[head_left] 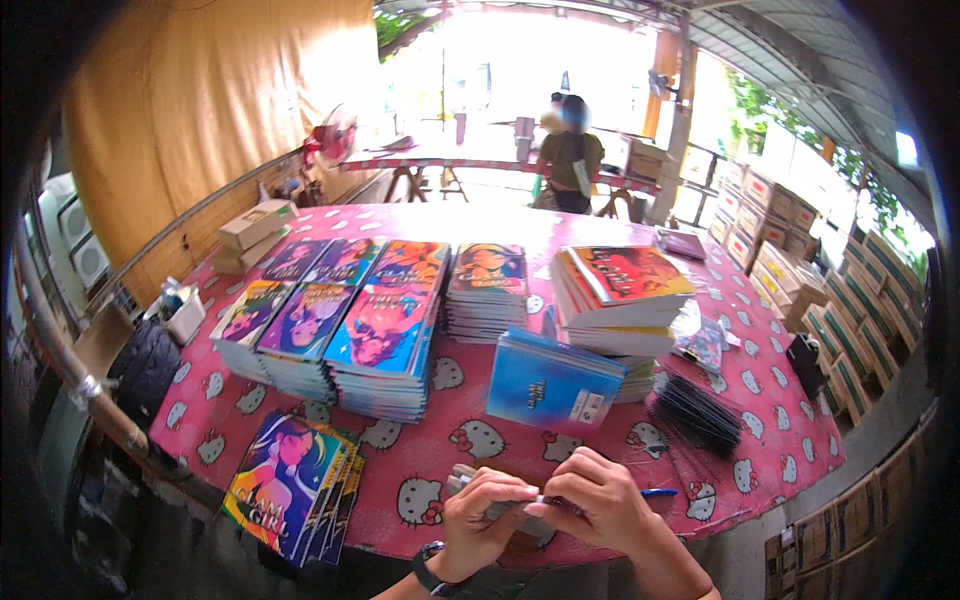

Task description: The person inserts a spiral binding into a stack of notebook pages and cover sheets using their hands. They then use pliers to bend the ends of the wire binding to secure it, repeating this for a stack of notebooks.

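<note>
My left hand [482,520], with a dark watch [432,570] on its wrist, and my right hand [597,500] meet at the table's near edge. Their fingers are bent and pinched together on a thin greyish flat thing [462,478], mostly hidden by the hands; its kind is not clear. A blue pen [658,492] pokes out beside my right hand. Just beyond lies a stack of blue-covered notebooks [550,382]. To the left, a fanned pile of notebooks [285,480] with a colourful cover overhangs the near edge.
Tall stacks of colourful notebooks [385,330] fill the left middle of the pink patterned table [450,425]. On the right stand a thick notebook pile [620,290] and a bundle of black wire-like strips [695,415]. Cartons [770,215] rise at right; a person [572,155] stands far back.
</note>
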`<action>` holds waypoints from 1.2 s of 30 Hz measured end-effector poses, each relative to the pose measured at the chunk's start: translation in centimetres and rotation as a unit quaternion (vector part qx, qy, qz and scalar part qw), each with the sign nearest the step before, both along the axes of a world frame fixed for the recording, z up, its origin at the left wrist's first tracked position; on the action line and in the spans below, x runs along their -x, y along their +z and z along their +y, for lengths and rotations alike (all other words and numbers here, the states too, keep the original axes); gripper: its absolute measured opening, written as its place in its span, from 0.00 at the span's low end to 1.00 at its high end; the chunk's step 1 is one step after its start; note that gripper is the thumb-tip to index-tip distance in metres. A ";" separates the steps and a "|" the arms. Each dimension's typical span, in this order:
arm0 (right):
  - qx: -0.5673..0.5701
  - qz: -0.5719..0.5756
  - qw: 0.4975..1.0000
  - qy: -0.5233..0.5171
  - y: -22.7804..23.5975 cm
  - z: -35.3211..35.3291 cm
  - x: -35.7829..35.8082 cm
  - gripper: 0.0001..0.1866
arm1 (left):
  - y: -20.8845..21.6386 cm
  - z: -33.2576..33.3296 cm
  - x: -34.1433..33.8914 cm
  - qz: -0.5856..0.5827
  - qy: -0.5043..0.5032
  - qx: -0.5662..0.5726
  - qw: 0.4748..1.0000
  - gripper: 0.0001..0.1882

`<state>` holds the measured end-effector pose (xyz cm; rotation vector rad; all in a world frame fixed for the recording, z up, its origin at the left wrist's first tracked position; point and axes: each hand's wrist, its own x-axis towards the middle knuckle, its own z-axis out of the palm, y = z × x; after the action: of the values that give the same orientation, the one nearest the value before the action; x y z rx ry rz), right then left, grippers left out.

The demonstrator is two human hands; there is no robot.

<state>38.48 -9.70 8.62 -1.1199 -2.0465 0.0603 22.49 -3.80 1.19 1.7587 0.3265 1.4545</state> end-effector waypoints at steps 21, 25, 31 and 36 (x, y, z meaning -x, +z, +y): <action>-0.024 0.209 0.955 -0.209 -3.4 -2.4 -4.6 0.26 | 5.6 2.3 23.5 -0.015 0.344 -0.080 0.935 0.07; 0.069 0.185 0.966 -0.167 -4.8 -2.0 -4.0 0.19 | 4.6 0.5 29.5 0.416 0.125 0.143 0.889 0.11; 0.167 0.005 0.984 -0.067 -6.7 -0.3 0.2 0.27 | -0.7 3.0 24.2 0.498 0.311 0.064 0.807 0.38; 0.158 -0.027 0.982 -0.098 -9.2 0.4 -1.3 0.28 | -1.2 2.8 20.2 0.608 0.364 0.038 0.704 0.43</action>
<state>39.75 -9.27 -0.56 -1.5302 -2.0093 0.2661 2.29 -1.04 0.03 2.4104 1.8997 0.3857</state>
